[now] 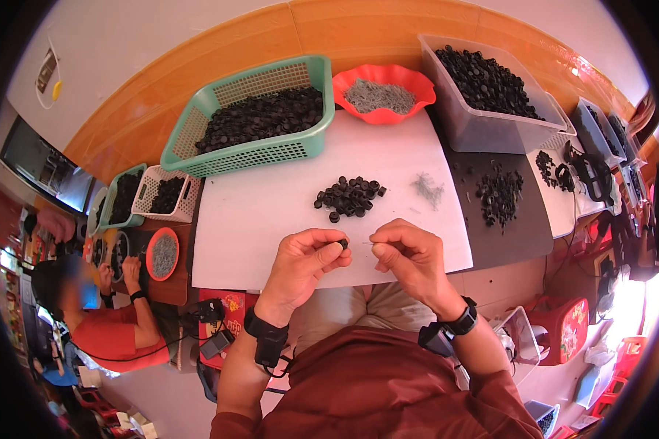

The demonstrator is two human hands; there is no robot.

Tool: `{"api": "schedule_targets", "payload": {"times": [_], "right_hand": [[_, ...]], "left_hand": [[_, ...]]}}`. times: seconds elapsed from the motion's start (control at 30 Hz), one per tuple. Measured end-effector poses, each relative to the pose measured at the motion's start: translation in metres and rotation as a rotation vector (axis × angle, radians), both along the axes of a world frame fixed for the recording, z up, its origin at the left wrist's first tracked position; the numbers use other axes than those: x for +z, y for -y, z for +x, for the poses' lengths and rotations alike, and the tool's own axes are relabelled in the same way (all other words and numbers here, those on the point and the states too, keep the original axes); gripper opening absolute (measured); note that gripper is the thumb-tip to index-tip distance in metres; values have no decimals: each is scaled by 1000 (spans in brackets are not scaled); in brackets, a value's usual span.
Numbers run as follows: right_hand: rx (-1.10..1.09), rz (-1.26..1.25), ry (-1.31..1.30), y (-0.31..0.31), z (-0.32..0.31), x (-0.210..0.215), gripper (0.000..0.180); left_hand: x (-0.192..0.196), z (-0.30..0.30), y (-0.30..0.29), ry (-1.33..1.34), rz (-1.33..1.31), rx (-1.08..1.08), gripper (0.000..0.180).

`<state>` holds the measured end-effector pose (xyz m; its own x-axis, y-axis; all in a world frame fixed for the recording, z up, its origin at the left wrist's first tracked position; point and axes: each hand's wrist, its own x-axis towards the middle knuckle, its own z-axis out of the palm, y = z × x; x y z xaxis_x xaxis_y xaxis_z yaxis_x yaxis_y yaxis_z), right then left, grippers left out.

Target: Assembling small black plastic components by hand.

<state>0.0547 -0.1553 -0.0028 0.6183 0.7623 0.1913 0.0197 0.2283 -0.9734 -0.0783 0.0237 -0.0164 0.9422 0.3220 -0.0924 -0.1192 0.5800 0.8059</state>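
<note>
Black, small and round, the ring (342, 243) sits pinched in the left hand (307, 260).

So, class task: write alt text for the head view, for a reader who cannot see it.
Over a white board, the left hand pinches a small black ring while the right hand holds a thin pin beside it. A pile of black rings lies beyond.

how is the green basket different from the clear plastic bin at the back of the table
The green basket has mesh walls you can see through by holes, while the clear plastic bin has solid see-through walls. The green basket sits back left beside the red bowl; the clear plastic bin sits back right of it. The bin looks deeper, the basket shallower. Both hold heaps of small black ring-shaped parts.
</note>
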Motion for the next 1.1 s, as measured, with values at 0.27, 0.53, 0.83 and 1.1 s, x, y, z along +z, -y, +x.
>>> {"api": "schedule_targets", "payload": {"times": [0.27,0.53,0.83,1.1], "right_hand": [[32,18,111,-1,-4,-4,11],[-3,9,233,-4,-4,-6,11],[4,-48,239,-7,-6,-9,12],[-101,35,541,-11,-5,-16,21]], "left_hand": [[-1,7,10,31,-59,-63,20],[-5,7,13,32,-43,-49,19],[-2,3,15,-59,20,-38,17],[2,2,21,-84,-12,-18,13]]}}
